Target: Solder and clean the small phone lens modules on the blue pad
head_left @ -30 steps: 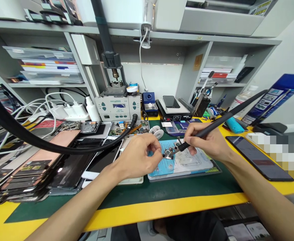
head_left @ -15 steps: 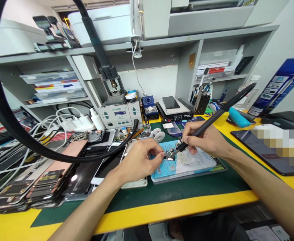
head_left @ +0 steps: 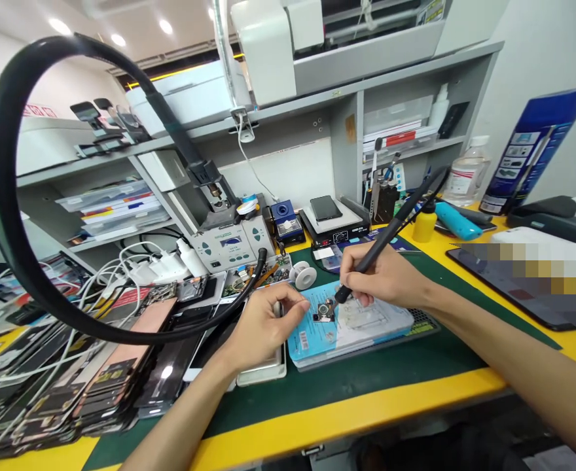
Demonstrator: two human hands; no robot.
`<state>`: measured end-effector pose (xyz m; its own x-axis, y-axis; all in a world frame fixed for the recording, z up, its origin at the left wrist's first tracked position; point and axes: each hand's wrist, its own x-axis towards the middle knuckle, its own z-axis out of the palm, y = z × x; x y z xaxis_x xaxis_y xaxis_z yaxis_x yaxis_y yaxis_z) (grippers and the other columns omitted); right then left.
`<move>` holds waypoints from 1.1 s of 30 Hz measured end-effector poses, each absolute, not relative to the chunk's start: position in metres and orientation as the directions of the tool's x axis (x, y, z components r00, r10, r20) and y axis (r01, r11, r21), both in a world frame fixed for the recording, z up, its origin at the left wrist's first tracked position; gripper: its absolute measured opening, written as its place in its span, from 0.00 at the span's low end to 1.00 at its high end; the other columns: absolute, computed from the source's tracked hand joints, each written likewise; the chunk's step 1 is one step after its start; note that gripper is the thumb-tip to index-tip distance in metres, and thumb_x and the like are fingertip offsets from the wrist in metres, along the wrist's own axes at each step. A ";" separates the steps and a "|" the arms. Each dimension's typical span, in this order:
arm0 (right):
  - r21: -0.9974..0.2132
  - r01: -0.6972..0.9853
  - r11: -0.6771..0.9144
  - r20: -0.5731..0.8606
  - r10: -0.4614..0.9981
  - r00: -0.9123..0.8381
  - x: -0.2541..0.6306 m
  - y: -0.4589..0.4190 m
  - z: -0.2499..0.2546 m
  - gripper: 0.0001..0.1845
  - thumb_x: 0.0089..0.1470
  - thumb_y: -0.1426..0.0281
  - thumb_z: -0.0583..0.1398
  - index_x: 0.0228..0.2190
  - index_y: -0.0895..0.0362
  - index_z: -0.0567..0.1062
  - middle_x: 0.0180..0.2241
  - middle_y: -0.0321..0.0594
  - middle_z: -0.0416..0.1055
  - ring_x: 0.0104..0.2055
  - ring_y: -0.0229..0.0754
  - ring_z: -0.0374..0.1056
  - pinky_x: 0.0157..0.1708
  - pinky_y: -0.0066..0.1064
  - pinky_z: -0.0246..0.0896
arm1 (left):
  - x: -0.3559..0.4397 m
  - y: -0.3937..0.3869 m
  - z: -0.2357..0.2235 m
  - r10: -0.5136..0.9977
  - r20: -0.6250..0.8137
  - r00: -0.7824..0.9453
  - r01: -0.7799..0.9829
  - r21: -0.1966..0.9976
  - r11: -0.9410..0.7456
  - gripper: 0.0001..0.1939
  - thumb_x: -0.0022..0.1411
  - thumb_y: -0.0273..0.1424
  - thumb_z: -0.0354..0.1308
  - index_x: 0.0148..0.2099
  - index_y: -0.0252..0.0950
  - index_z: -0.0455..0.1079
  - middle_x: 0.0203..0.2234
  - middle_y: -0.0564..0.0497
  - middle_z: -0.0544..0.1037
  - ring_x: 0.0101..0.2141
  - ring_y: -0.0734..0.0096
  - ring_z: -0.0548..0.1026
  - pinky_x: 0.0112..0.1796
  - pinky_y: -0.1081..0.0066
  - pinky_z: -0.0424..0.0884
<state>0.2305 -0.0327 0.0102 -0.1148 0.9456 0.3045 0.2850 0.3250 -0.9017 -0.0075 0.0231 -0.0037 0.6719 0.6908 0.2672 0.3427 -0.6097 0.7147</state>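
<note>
My right hand [head_left: 383,275] grips a black soldering iron [head_left: 374,252] like a pen, its tip angled down and left at a small dark phone part with a round ring [head_left: 324,311]. That part lies on a blue and white pack [head_left: 312,343]. My left hand [head_left: 268,320] is just left of the part, thumb and index finger pinched together at the pack's edge. Whatever sits between those fingertips, if anything, is too small to make out. A narrow gap shows between them and the part. Under my left hand lies a pale-edged phone [head_left: 263,373].
A white solder spool [head_left: 302,275] stands behind the pack. Stacked phone parts [head_left: 106,386] and white cables fill the left side. A thick black hose [head_left: 121,335] loops from the hot-air station [head_left: 232,245]. At right are a yellow bottle [head_left: 424,226] and a dark tablet [head_left: 504,288].
The camera view has shifted and tilted. My left fingertips, which were touching the phone part, are now slightly apart from it. The iron stays at the part in my right hand.
</note>
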 end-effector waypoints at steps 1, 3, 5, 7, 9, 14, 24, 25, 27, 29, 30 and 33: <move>-0.902 0.285 0.325 0.305 0.946 -0.113 0.230 -0.033 0.010 0.04 0.45 0.75 0.61 0.21 0.57 0.72 0.13 0.31 0.67 0.15 0.36 0.66 0.16 0.26 0.64 | -0.007 0.023 -0.004 0.694 0.269 0.668 0.341 0.718 -0.607 0.12 0.67 0.34 0.57 0.32 0.34 0.72 0.28 0.51 0.76 0.31 0.70 0.71 0.36 0.71 0.67; -0.901 0.286 0.327 0.307 0.945 -0.114 0.230 -0.033 0.011 0.04 0.45 0.75 0.61 0.21 0.57 0.72 0.13 0.30 0.67 0.15 0.36 0.66 0.16 0.25 0.63 | -0.006 0.023 -0.005 0.698 0.274 0.661 0.336 0.724 -0.602 0.12 0.67 0.35 0.57 0.32 0.34 0.73 0.28 0.51 0.75 0.30 0.70 0.71 0.35 0.71 0.67; -0.901 0.283 0.328 0.308 0.944 -0.115 0.231 -0.033 0.011 0.04 0.45 0.75 0.61 0.21 0.57 0.72 0.14 0.30 0.67 0.15 0.36 0.67 0.16 0.25 0.63 | -0.006 0.023 -0.007 0.703 0.282 0.653 0.327 0.732 -0.597 0.12 0.67 0.35 0.58 0.33 0.34 0.73 0.28 0.51 0.75 0.31 0.70 0.71 0.36 0.70 0.67; -0.902 0.280 0.329 0.308 0.944 -0.117 0.231 -0.033 0.010 0.04 0.45 0.75 0.61 0.22 0.56 0.72 0.14 0.31 0.67 0.15 0.36 0.67 0.16 0.25 0.63 | -0.008 0.023 -0.010 0.709 0.285 0.645 0.318 0.744 -0.588 0.12 0.67 0.36 0.58 0.33 0.34 0.73 0.28 0.51 0.75 0.31 0.70 0.71 0.36 0.70 0.67; -0.900 0.280 0.334 0.312 0.942 -0.121 0.231 -0.032 0.010 0.04 0.45 0.75 0.61 0.22 0.57 0.72 0.14 0.31 0.68 0.15 0.36 0.67 0.16 0.25 0.63 | -0.010 0.023 -0.014 0.717 0.291 0.633 0.302 0.760 -0.575 0.12 0.67 0.37 0.59 0.33 0.34 0.74 0.29 0.50 0.75 0.31 0.69 0.71 0.36 0.70 0.67; -0.896 0.281 0.343 0.321 0.939 -0.123 0.231 -0.032 0.011 0.04 0.45 0.75 0.61 0.22 0.57 0.72 0.15 0.31 0.68 0.15 0.36 0.67 0.16 0.25 0.63 | -0.014 0.025 -0.026 0.723 0.324 0.610 0.244 0.792 -0.560 0.12 0.68 0.37 0.59 0.35 0.34 0.75 0.31 0.49 0.76 0.33 0.68 0.71 0.36 0.70 0.67; -0.895 0.292 0.338 0.321 0.941 -0.106 0.231 -0.032 0.009 0.05 0.45 0.75 0.61 0.21 0.56 0.72 0.14 0.30 0.67 0.15 0.36 0.66 0.16 0.26 0.64 | -0.013 0.020 -0.026 0.720 0.357 0.595 0.204 0.800 -0.565 0.11 0.68 0.36 0.60 0.34 0.35 0.74 0.29 0.49 0.75 0.32 0.68 0.72 0.35 0.68 0.68; -0.894 0.292 0.339 0.322 0.941 -0.106 0.232 -0.031 0.008 0.05 0.45 0.75 0.61 0.21 0.55 0.72 0.14 0.30 0.67 0.15 0.37 0.66 0.16 0.26 0.64 | -0.013 0.020 -0.026 0.723 0.351 0.595 0.207 0.803 -0.559 0.11 0.68 0.36 0.60 0.34 0.35 0.74 0.29 0.49 0.75 0.32 0.67 0.72 0.35 0.68 0.68; -0.897 0.288 0.335 0.318 0.942 -0.105 0.232 -0.031 0.007 0.05 0.45 0.75 0.61 0.21 0.55 0.72 0.14 0.31 0.68 0.15 0.37 0.67 0.16 0.26 0.64 | -0.014 0.019 -0.025 0.728 0.339 0.596 0.214 0.807 -0.550 0.11 0.68 0.35 0.59 0.34 0.35 0.74 0.31 0.48 0.77 0.33 0.67 0.73 0.36 0.68 0.69; -0.902 0.286 0.325 0.308 0.946 -0.102 0.232 -0.030 0.005 0.05 0.46 0.75 0.61 0.21 0.55 0.73 0.14 0.31 0.68 0.15 0.38 0.67 0.16 0.26 0.64 | -0.014 0.018 -0.025 0.727 0.340 0.597 0.211 0.807 -0.551 0.10 0.68 0.35 0.59 0.35 0.36 0.74 0.31 0.48 0.77 0.34 0.67 0.73 0.37 0.68 0.69; -0.903 0.286 0.321 0.304 0.947 -0.101 0.233 -0.030 0.004 0.05 0.46 0.75 0.61 0.21 0.55 0.73 0.14 0.31 0.68 0.16 0.38 0.67 0.16 0.26 0.64 | -0.014 0.018 -0.025 0.725 0.342 0.598 0.208 0.807 -0.552 0.09 0.68 0.34 0.59 0.35 0.36 0.74 0.31 0.48 0.77 0.34 0.67 0.73 0.38 0.68 0.69; -0.905 0.288 0.315 0.299 0.949 -0.097 0.233 -0.029 0.003 0.06 0.46 0.75 0.61 0.22 0.55 0.73 0.14 0.31 0.68 0.16 0.38 0.67 0.16 0.26 0.64 | -0.015 0.018 -0.025 0.723 0.349 0.596 0.201 0.807 -0.556 0.08 0.68 0.33 0.59 0.36 0.36 0.74 0.31 0.49 0.77 0.34 0.68 0.73 0.39 0.68 0.68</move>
<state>0.2325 -0.0293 0.0034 -0.0971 0.9493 0.2992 0.2879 0.3145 -0.9046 -0.0145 0.0181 -0.0246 0.5964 0.7228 0.3491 0.2012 -0.5556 0.8067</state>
